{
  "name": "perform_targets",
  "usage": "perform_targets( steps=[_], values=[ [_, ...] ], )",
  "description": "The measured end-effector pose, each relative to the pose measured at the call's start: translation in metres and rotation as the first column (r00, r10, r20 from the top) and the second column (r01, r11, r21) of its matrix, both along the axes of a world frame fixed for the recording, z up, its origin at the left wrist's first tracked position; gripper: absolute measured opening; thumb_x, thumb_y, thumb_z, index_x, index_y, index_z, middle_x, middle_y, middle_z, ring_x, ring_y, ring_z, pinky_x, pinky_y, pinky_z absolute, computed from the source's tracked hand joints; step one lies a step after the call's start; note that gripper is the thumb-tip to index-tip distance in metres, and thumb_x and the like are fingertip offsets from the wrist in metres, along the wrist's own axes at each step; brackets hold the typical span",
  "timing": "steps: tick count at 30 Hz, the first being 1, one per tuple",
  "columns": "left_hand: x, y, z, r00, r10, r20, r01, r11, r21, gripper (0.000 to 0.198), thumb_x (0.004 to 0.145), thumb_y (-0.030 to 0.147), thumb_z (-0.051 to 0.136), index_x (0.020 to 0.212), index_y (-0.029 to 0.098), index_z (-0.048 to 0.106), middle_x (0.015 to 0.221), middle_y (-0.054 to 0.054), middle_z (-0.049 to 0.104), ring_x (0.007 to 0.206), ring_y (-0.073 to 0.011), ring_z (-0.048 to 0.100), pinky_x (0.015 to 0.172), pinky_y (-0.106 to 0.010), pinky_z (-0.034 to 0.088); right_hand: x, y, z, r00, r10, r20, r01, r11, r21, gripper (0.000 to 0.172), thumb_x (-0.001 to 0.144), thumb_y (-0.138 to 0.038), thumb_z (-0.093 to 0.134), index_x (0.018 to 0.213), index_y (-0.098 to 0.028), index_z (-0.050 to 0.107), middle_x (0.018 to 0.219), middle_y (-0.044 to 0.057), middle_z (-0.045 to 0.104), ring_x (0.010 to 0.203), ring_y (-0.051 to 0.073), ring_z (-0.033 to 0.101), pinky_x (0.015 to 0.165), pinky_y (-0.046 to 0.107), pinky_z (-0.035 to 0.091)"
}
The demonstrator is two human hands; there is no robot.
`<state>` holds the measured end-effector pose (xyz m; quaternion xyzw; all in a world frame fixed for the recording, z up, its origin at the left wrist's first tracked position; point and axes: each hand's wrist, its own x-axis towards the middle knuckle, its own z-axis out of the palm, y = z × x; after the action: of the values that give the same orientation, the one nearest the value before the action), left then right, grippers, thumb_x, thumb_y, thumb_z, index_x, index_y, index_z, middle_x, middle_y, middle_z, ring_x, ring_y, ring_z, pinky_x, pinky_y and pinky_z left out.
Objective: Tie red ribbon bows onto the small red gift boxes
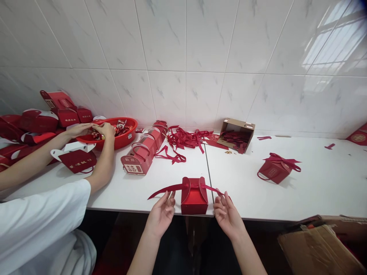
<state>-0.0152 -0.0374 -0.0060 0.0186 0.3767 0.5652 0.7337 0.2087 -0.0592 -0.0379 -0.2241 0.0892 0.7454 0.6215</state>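
Note:
A small red gift box (194, 204) stands at the table's front edge, its curved flaps folded together at the top. A dark red ribbon (169, 188) passes through the top and sticks out on both sides. My left hand (163, 212) is beside the box's left side, palm up with loosely bent fingers apart, just under the ribbon; whether they touch it I cannot tell. On the right, my right hand (228, 214) has its fingers closed around the ribbon's other end, partly hiding it.
At left, a co-worker's hands (104, 130) reach into a red basin (130, 138) of wrapped sweets, near an open box (78, 158). Behind my box lie a row of boxes (145, 151), loose ribbons (186, 138) and a carton (248, 133). A bow-tied box (275, 172) stands right.

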Motion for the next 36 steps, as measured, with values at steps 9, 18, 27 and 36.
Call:
perform_targets(
  steps=[9,18,27,36],
  values=[
    [0.002,0.006,0.008,0.963,0.235,0.13,-0.229,0.971,-0.064,0.016,0.091,0.008,0.045,0.08,0.012,0.055,0.061,0.0,0.06,0.053,-0.0071,0.063,0.034,-0.008,0.041,0.007,0.006,0.006,0.98,-0.188,0.067,0.191,0.98,-0.05,0.025,0.076,-0.006,0.065,0.098,-0.017,0.065,0.072,0.0,0.057,0.059,0.006,0.055,0.043,0.012,0.047],
    [-0.004,0.014,0.028,0.924,0.378,-0.065,-0.355,0.906,0.23,0.009,0.081,0.009,0.061,0.078,0.017,0.057,0.069,0.004,0.064,0.055,-0.0081,0.064,0.035,-0.012,0.039,0.021,0.011,0.03,0.801,-0.377,0.464,0.338,0.926,0.169,0.018,0.068,-0.022,0.077,0.084,-0.019,0.07,0.081,-0.002,0.065,0.069,0.008,0.06,0.057,0.017,0.053],
    [-0.002,0.023,0.081,0.831,0.464,-0.306,-0.196,0.759,0.621,0.032,0.057,0.018,0.081,0.082,0.017,0.06,0.072,0.004,0.061,0.051,-0.0032,0.052,0.039,-0.011,0.032,0.033,0.025,0.08,0.281,-0.591,0.756,0.273,0.804,0.527,0.028,0.074,-0.04,0.07,0.092,-0.019,0.069,0.084,0.002,0.066,0.074,0.013,0.058,0.069,0.028,0.049],
    [0.024,0.037,0.127,0.823,0.373,-0.429,0.083,0.668,0.74,0.024,0.062,0.023,0.077,0.08,0.018,0.062,0.069,0.003,0.059,0.05,-0.0042,0.045,0.041,-0.014,0.029,0.009,0.034,0.147,0.182,-0.692,0.698,-0.102,0.693,0.713,0.02,0.08,-0.038,0.064,0.087,-0.02,0.068,0.079,0.003,0.067,0.078,0.018,0.062,0.075,0.033,0.05]
  ],
)
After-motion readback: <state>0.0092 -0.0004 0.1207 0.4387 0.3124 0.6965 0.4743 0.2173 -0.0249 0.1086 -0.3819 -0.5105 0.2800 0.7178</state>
